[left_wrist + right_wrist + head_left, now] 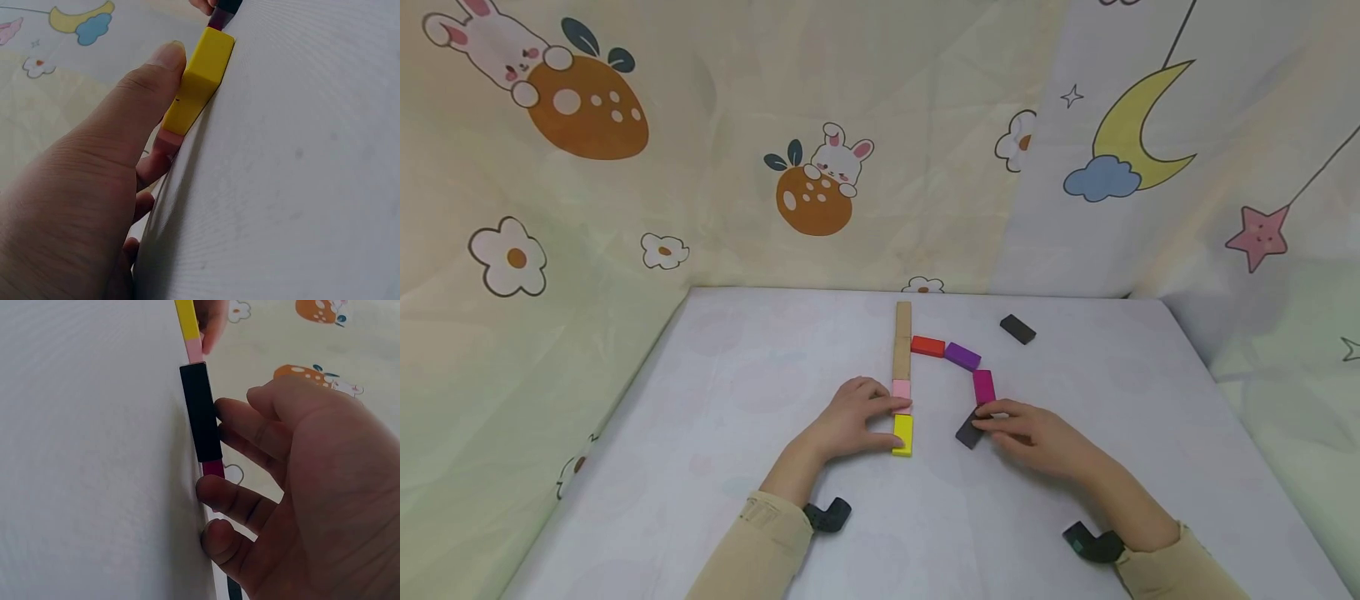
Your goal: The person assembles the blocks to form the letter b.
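My left hand (pixel 853 421) rests at a straight row of blocks. Its thumb touches the yellow block (pixel 903 435), and a finger lies over the pink block (pixel 901 388) just beyond it. In the left wrist view the thumb lies along the yellow block (pixel 199 78). My right hand (pixel 1033 437) touches a black block (pixel 971 431) with its fingertips. The thumb stands off that block (pixel 201 412) in the right wrist view. Next to it is a magenta block (pixel 983 387), partly behind the fingers in that view.
Two wooden-coloured blocks (pixel 902 358) continue the row away from me. A red block (pixel 928 346) and a purple block (pixel 962 356) curve from it towards the magenta one. Another black block (pixel 1018 329) lies apart at the far right of the white table (pixel 737 350).
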`<state>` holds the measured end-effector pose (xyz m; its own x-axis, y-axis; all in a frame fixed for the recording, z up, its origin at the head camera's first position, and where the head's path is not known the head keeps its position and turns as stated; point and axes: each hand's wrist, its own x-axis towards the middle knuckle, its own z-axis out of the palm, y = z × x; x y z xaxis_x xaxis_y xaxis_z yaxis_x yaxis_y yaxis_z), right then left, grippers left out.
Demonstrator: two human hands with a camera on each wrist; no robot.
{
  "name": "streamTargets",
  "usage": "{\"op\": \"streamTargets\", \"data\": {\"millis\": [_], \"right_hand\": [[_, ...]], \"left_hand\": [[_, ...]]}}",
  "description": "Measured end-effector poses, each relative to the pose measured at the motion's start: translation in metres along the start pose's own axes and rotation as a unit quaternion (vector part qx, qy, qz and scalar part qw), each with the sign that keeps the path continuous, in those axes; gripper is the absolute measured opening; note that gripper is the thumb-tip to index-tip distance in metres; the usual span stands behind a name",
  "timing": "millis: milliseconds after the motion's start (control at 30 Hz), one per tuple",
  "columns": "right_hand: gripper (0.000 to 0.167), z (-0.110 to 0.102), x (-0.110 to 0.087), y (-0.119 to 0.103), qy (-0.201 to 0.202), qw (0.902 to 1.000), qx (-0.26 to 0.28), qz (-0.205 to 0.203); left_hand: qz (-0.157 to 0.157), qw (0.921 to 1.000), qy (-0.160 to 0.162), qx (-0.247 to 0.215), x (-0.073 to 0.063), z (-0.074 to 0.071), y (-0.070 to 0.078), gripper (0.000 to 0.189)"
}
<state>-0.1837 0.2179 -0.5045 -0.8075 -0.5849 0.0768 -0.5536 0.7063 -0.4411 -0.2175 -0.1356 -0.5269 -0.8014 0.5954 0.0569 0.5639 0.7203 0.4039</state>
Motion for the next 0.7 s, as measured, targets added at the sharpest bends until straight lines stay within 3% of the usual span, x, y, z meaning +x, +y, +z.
{"op": "streamTargets", "data": {"millis": [333,700], "right_hand": [[0.035,0.0001,-0.0005,0.0041,0.014,0.9997,0.009,-0.019],[0.033,-0.0023,-0.0002,0.0052,0.013,0.9991,0.028,-0.027]], "left_hand": [[0.000,1.0000,-0.001,-0.004,-0.0004,-0.0008,0.0006,0.062],[0.013,0.9998,-0.009,-0.013,-0.0006,0.0001,-0.0007,0.044]]}}
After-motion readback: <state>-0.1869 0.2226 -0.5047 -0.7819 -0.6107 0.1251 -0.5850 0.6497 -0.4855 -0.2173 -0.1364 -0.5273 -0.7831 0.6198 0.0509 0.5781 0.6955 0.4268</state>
